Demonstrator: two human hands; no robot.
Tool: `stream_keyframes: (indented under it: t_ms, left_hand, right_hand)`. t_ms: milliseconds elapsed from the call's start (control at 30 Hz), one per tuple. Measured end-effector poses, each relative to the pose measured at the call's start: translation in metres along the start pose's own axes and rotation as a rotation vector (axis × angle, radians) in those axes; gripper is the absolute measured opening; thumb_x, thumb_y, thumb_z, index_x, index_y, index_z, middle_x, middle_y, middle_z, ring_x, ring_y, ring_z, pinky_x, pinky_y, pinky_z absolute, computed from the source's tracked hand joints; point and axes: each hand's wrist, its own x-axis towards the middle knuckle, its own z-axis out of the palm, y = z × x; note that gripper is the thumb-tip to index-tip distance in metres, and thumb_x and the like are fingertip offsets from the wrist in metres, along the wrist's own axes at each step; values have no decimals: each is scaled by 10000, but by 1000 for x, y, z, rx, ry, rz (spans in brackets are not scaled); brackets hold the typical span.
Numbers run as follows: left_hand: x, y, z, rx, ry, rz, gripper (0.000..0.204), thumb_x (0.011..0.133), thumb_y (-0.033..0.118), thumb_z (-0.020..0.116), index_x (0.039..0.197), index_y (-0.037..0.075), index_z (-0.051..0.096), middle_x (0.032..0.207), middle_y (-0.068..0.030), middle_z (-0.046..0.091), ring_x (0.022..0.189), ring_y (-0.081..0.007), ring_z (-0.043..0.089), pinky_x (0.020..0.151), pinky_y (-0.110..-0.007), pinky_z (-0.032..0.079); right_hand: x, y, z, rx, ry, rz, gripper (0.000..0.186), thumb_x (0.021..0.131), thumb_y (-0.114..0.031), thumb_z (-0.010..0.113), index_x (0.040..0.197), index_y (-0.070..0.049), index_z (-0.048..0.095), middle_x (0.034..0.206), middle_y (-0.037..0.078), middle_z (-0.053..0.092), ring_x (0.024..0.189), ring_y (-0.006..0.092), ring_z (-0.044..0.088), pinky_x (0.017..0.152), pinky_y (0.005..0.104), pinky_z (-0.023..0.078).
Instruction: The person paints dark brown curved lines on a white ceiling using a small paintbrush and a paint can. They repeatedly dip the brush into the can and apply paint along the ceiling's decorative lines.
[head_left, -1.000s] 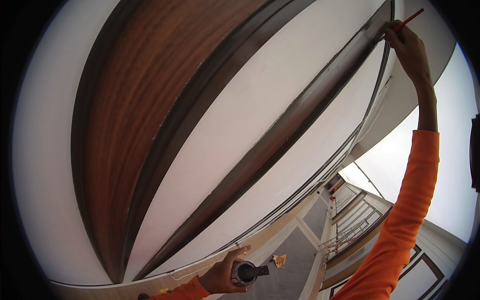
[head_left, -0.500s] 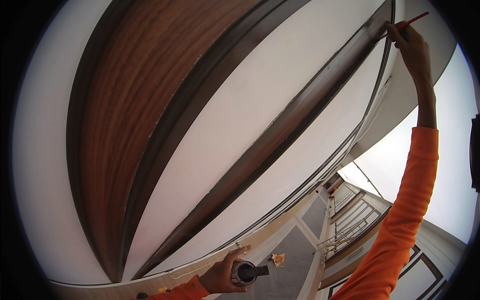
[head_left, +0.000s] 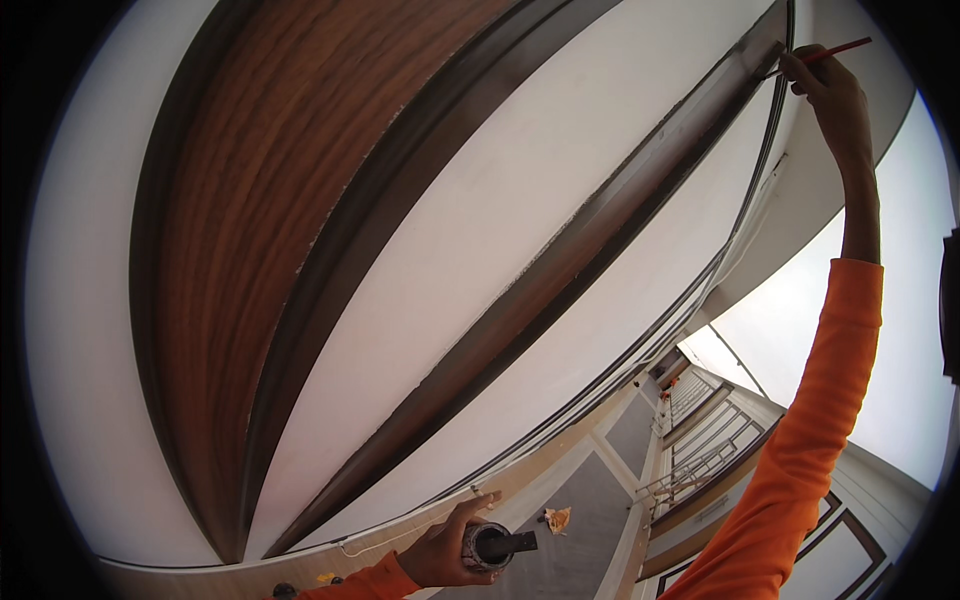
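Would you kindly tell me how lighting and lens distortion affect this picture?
Head view: the wood panel's edges bow and the corners go black. Head view: the white area beside the right sleeve looks washed out. Head view: pale sheen marks the narrow brown strip.

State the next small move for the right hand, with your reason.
Perhaps draw the thin red-handled tool slightly down along the long, dark-brown trim strip: the right hand pinches it with its tip at or near that strip's edge, high up, while the left hand holds the round, dark, open container low, apart from the strip.
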Motion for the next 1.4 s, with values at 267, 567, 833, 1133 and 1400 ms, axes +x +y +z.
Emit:
stream_keyframes:
  t_ms: [267,567,833,1133,1400]
  left_hand:
    - [0,2,2,-4,-1,7,1086,749,266,902,1521,43,171,1575,-252,323,1170,-363,630,1006,-418,533]
    - [-2,4,4,7,9,18,1103,740,256,907,1529,34,170,1585,-239,320,1168,-354,635,1007,-412,529]
    - [-1,0,6,-21,0,9,1103,740,255,907,1530,29,172,1586,-239,316,1182,-353,626,1008,-408,527]
    - [1,5,7,-32,7,-4,1102,737,266,911,1529,29,183,1579,-243,329,1208,-362,616,1035,-408,518]
    - [-3,0,3,-29,3,-3,1130,729,268,920,1536,29,166,1594,-236,314,1227,-374,605,1033,-413,520]
  right_hand:
    - [-8,-4,-2,-5,-58,-9,228,888,-259,749,1050,-98,735,863,12,717,806,84,643,807,262,507]
    - [-5,3,0,-22,-54,-12,262,888,-279,689,1082,-111,743,877,20,721,813,107,647,815,296,508]
    - [-7,5,4,-57,76,-52,258,898,-265,675,1109,-135,747,893,21,739,830,108,665,815,283,514]
    - [-7,-3,7,-81,38,27,228,953,-213,665,1146,-112,733,1056,27,763,1054,130,709,943,276,504]
    - [-4,3,9,-55,29,-36,246,895,-237,678,1107,-141,756,999,52,769,973,143,710,887,295,517]
